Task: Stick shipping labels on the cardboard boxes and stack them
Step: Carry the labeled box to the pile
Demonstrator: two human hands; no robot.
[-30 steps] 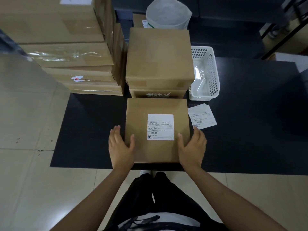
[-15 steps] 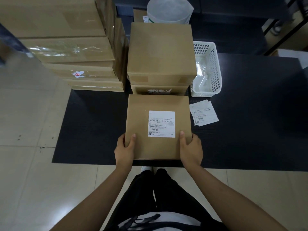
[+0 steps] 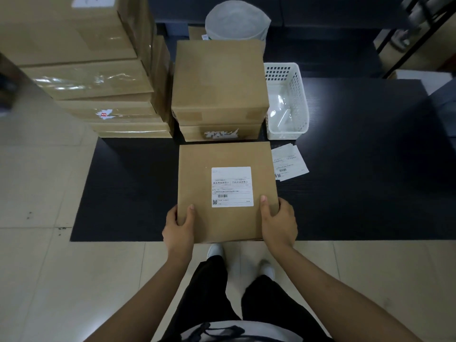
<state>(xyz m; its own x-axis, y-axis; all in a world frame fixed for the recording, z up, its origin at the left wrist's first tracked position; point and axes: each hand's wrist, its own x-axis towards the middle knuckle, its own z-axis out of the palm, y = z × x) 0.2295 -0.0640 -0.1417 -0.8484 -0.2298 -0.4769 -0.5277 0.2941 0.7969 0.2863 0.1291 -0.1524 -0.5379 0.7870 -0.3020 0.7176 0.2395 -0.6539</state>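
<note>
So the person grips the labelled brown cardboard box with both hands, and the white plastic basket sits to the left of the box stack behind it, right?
Not quite. The head view shows the white plastic basket to the right of the box stack, not the left. The rest holds: the left hand and right hand both grip the labelled brown cardboard box.

The box (image 3: 227,191) at six o'clock was plain matt brown cardboard, its label (image 3: 232,186) smooth white printed paper. The desk (image 3: 370,169) looked matt black. At one o'clock stood a white perforated plastic basket (image 3: 299,99). The stack (image 3: 81,77) at ten o'clock shone with glossy clear tape. The floor (image 3: 44,188) was pale, slightly glossy tile.
</note>
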